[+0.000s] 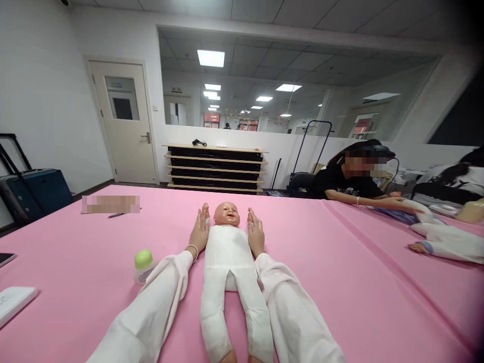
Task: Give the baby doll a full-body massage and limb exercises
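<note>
A baby doll [229, 252] with a white cloth body lies face up on the pink table, its legs toward me. My left hand [198, 234] is beside the doll's shoulder on the left, closed along its raised arm, and a tiny doll hand [205, 207] shows at my fingertips. On the other side my right hand [256, 234] holds the other raised arm in the same way, close to the head [227, 214]. My fingers cover most of both doll arms. A bottle with a green cap [143, 259] stands left of my left forearm.
The pink table [321, 282] spreads around the doll. A white box [15, 302] and a phone edge [5, 259] are at the left; a pen [119, 215] lies farther back. At right, a co-worker [351, 176] handles another doll [449, 239].
</note>
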`<state>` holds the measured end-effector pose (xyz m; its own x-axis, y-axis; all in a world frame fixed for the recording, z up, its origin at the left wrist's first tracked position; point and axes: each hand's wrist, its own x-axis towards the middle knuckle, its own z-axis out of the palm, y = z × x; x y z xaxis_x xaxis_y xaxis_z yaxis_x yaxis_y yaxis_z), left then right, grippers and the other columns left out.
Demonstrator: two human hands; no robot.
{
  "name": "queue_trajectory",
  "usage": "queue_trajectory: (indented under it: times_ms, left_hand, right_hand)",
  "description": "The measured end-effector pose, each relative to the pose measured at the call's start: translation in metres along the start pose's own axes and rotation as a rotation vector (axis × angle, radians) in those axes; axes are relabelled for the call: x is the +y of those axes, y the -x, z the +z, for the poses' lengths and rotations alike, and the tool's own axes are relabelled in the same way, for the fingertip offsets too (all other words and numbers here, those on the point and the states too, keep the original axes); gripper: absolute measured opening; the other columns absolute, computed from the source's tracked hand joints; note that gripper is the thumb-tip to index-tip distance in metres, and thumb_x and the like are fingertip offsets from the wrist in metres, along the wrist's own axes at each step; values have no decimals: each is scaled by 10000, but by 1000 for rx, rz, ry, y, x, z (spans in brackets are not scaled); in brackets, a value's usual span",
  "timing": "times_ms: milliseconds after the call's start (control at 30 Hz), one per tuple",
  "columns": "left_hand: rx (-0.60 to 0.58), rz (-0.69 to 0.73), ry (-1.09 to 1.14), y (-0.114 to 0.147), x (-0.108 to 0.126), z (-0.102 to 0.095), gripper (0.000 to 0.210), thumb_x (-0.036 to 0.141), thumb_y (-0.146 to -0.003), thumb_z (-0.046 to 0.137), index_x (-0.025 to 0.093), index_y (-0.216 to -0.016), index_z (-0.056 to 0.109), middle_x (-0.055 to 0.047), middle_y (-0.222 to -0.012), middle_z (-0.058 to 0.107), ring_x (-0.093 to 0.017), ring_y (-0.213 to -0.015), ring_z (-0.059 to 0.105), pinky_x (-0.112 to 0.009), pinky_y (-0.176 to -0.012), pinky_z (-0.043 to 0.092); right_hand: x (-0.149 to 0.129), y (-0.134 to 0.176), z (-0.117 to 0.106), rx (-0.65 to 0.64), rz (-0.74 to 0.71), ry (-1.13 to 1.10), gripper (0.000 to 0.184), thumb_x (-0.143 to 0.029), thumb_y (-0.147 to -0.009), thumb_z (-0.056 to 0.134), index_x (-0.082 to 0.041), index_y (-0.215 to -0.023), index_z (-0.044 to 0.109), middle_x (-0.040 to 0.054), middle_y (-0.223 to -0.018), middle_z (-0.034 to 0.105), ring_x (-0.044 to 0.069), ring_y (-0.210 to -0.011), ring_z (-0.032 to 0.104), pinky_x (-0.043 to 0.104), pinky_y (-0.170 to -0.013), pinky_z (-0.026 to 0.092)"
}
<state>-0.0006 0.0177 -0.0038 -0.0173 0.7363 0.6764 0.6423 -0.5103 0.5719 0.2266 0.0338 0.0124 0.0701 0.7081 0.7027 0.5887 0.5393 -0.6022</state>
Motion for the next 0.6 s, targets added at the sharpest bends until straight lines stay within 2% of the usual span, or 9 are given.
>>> queue_trajectory:
  times_ms: [67,133,233,333,500,600]
  left_hand:
    - [10,0,-37,-7,-3,3,538,234,-912,250,268,-1420,78,57,-1491,83,-136,-1366,-3,-348,-1135,127]
    - [-16,-61,-60,-12,-8,7,518,213,-905,250,264,-1412,157,59,-1483,134,-139,-1367,43,-337,-1130,152]
    - [-101,-181,-85,-16,-16,12,498,208,-892,267,216,-1390,256,6,-1450,259,-158,-1345,195,-339,-1112,197]
    - [-153,-263,-98,-16,-20,13,475,239,-893,270,190,-1363,325,-34,-1409,347,-174,-1293,321,-339,-1075,260]
    - [-162,-321,-104,-15,-20,10,490,263,-892,279,204,-1378,292,-43,-1402,357,-200,-1245,395,-344,-1020,318]
    - [-162,-300,-73,-15,-20,7,512,267,-892,281,211,-1398,229,-40,-1429,308,-195,-1258,374,-336,-1017,315]
  right_hand:
    - [6,-5,3,-15,-1,9,444,-307,-915,248,-251,-1350,321,28,-1361,396,130,-1248,360,343,-1051,323]
    - [15,-9,6,-63,2,33,435,-287,-912,248,-224,-1320,383,36,-1343,426,139,-1233,379,350,-1048,324]
    - [27,-12,9,-165,27,96,418,-264,-899,267,-221,-1264,467,40,-1272,510,162,-1164,454,364,-1007,363]
    - [33,-14,11,-215,82,168,406,-272,-883,319,-225,-1249,488,41,-1229,549,183,-1115,497,356,-963,397]
    - [31,-10,9,-246,120,207,437,-244,-866,345,-250,-1296,426,26,-1265,523,191,-1062,534,334,-911,428]
    - [20,-6,5,-178,89,167,477,-215,-870,310,-254,-1344,342,23,-1273,512,165,-1058,526,314,-917,428]
